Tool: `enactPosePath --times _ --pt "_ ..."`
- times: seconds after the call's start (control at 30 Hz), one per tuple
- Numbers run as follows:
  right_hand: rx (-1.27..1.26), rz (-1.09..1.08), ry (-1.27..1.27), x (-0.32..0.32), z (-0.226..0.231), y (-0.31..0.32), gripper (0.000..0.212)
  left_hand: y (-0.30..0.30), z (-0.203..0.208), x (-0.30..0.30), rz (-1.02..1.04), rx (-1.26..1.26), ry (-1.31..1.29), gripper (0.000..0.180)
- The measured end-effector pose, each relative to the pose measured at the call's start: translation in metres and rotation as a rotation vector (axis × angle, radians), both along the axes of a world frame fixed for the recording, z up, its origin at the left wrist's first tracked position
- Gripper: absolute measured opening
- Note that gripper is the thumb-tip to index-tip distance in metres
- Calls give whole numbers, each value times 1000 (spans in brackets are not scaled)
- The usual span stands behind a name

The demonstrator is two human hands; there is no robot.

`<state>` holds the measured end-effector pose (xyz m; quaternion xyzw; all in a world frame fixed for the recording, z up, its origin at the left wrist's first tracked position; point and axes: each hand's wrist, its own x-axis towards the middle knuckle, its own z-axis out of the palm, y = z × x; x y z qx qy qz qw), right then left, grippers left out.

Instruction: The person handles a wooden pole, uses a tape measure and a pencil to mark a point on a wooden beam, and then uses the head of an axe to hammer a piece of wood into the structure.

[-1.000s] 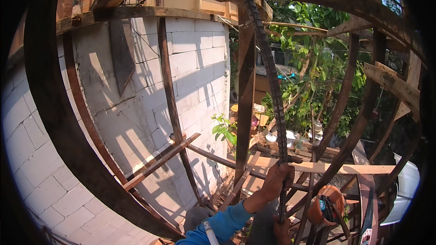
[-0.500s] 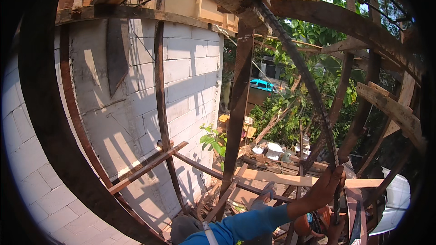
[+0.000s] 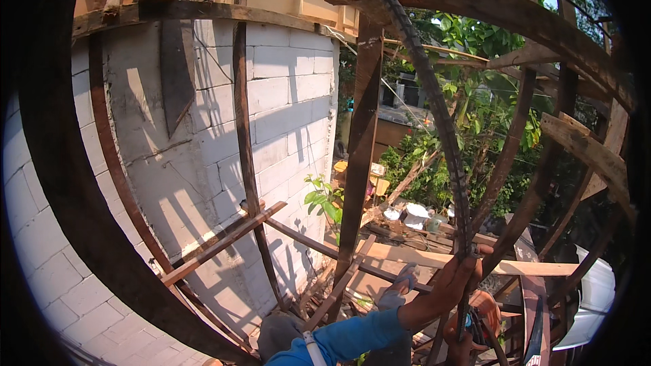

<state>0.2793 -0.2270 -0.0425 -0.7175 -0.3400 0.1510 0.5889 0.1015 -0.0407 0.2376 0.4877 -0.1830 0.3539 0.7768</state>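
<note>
A long, dark, ribbed steel bar point(image 3: 446, 129) runs down from the timber overhead to my hands at the lower right. My left hand point(image 3: 449, 283), with a blue sleeve behind it, has its fingers wrapped round the bar. Just below, my right hand point(image 3: 460, 340) is closed round the bar's lower stretch. An orange object point(image 3: 485, 306) shows beside my right hand, partly covered; its kind is unclear.
Upright timber posts point(image 3: 357, 163) and crossed battens point(image 3: 224, 247) surround me. A white block wall point(image 3: 278, 108) stands to the left. A pale plank point(image 3: 413, 257) crosses beyond my hands. Scrap wood and white containers point(image 3: 415, 215) lie below, before green plants.
Both hands and the bar's lower part have shifted left in the picture. The grip on the bar continues, and the view has turned slightly.
</note>
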Motion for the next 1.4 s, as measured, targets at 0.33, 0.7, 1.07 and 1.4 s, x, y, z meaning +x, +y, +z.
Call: enactPosePath --times 0.33,0.7,1.07,1.4 --pt "-91 -57 -27 -151 -22 121 25 64 -29 -70 275 103 208 48" --pt "-60 134 98 -185 -25 166 33 91 -13 -117 340 296 337 50" --pt "0 -411 -277 -16 106 -1 23 -2 1 37 51 221 137 47" --pt "130 -910 -524 112 166 -131 9 -72 87 70 -81 93 -54 51"
